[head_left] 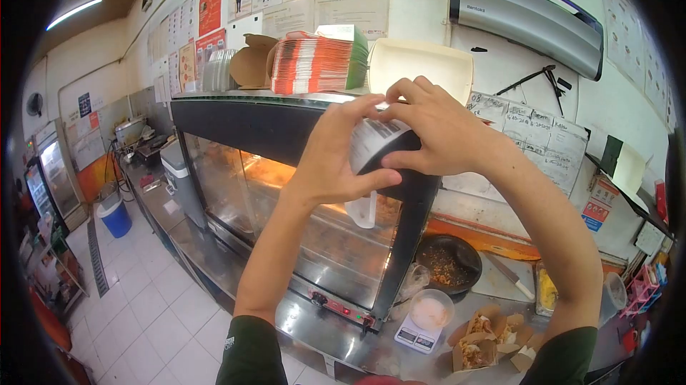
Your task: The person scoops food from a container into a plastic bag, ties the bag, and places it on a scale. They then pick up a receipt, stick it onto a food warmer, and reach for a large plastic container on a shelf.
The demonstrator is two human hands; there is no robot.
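Both of my arms are raised in front of the glass-fronted warming cabinet (286, 124). My left hand (339, 149) and my right hand (439, 128) curve around a rounded white and dark item (371, 141), fingertips close together above it and thumbs near its lower edge. The hands hide much of it, so its kind is unclear. Just below the hands, a white handle-like part (363, 211) shows against the cabinet glass. Behind the fingers, a cream open box (421, 63) stands on the cabinet top, beside a stack of red and white folded cartons (311, 62).
Below right, the steel counter bears a dark pan (449, 263), a knife (509, 276), a white scale (419, 331) with a round tub (431, 309) and food in open brown boxes (479, 342). A blue bucket (114, 215) stands on the tiled floor at left.
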